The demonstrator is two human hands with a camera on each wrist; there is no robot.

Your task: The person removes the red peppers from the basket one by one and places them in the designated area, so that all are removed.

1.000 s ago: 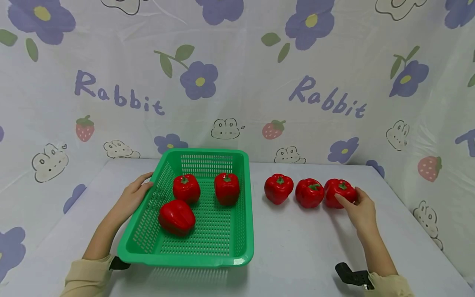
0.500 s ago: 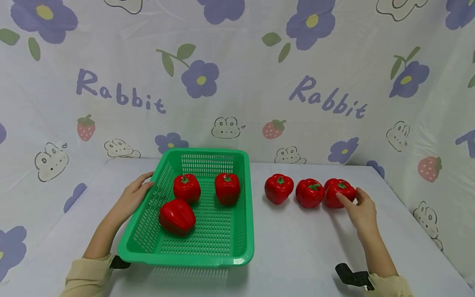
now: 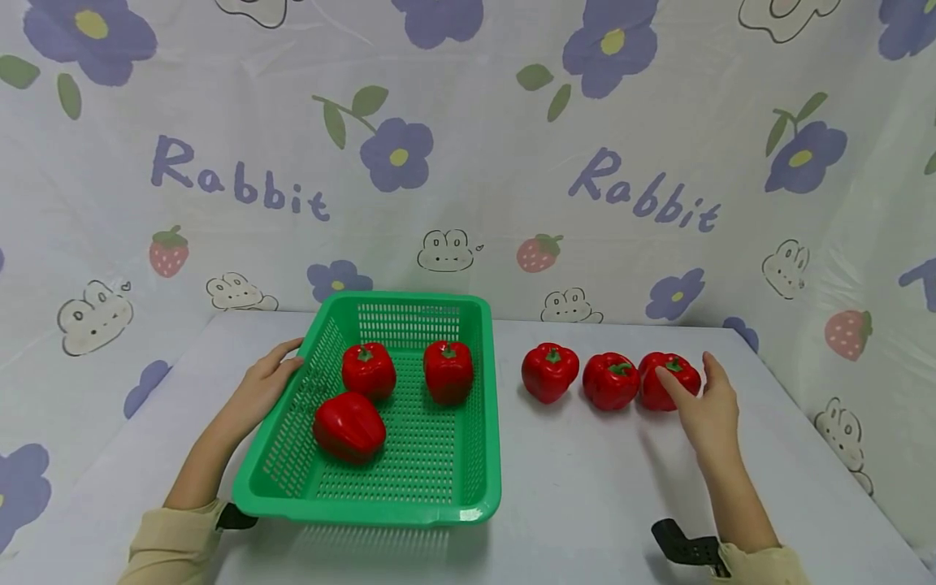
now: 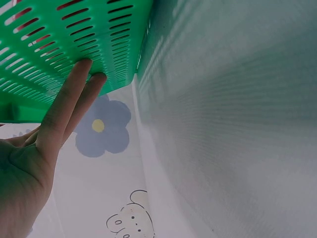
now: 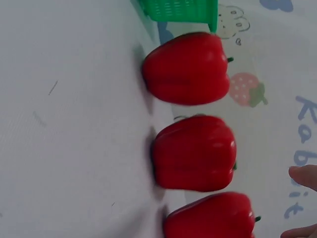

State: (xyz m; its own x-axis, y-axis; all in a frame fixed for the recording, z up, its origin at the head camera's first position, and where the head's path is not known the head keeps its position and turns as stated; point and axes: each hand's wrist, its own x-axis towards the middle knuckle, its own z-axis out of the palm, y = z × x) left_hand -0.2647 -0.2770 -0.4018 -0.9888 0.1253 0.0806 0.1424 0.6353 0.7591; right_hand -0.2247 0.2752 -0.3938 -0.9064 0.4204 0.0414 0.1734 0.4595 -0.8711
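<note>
My left hand (image 3: pixel 265 388) lies along the left side of a green plastic basket (image 3: pixel 366 512); in the left wrist view its straight fingers (image 4: pixel 74 91) touch the slotted wall. Three red bell peppers lie inside: one at back left (image 3: pixel 368 371), one at back right (image 3: pixel 448 372), one tipped over in front (image 3: pixel 349 428). On the right, my right hand (image 3: pixel 712 418) holds nothing; thumb and fingers spread apart, it overlaps the rightmost bell pepper (image 3: pixel 651 394) in the head view. Its fingertips (image 5: pixel 303 174) show at the right edge of the right wrist view.
Two more bell peppers stand in the row on the white table (image 3: pixel 585 487), a left one (image 3: pixel 548 374) and a middle one (image 3: pixel 610 382). Behind the table hangs a patterned cloth (image 3: pixel 468 122). The basket's right wall stands left of the row.
My right hand has loosened from around the rightmost pepper: its fingers have lifted and spread, and the wrist has shifted slightly left. The left hand, basket and peppers have stayed put.
</note>
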